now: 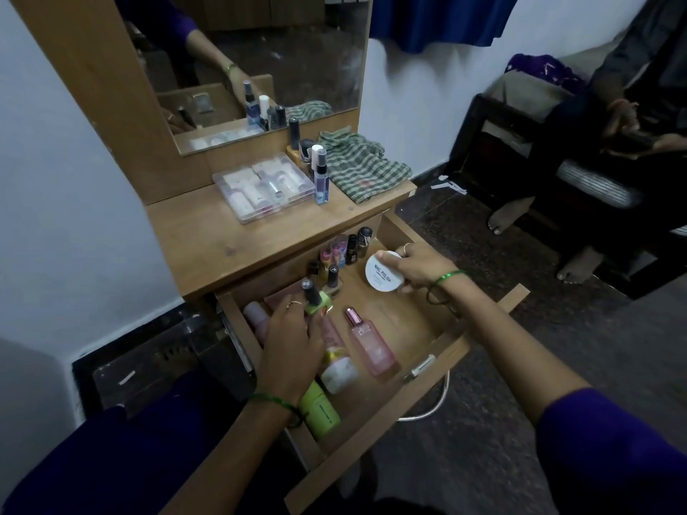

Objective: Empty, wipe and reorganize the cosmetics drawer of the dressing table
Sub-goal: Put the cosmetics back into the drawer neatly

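Head view, only one. Drawer [479,330] pulled out under the dressing table top [208,239], still part full, so this reads as the emptying step; wiping not started, judging by the green checked cloth [366,169] lying untouched at the top's right edge.

Right hand [416,267] curls round a white round tub [383,273] labelled nail polish, near the drawer's back right corner; whether the tub is lifted or resting on the drawer floor, cannot tell. Left hand [293,340] is over the drawer's left side, fingers and thumb closed on a green nail polish bottle [315,301] with a dark cap.

Still in the drawer: a row of small bottles [344,250] along the back edge, a pink spray bottle [368,343] lying flat mid-drawer, a white-capped tube [336,368] and a lime green container [320,408] toward the front left, partly under the left wrist.

On the top: a clear organiser box [265,185] and upright bottles [316,161] by the mirror [260,57].

Next move likely calls for carrying both held items up to a bare part of the top, then returning for the rest.
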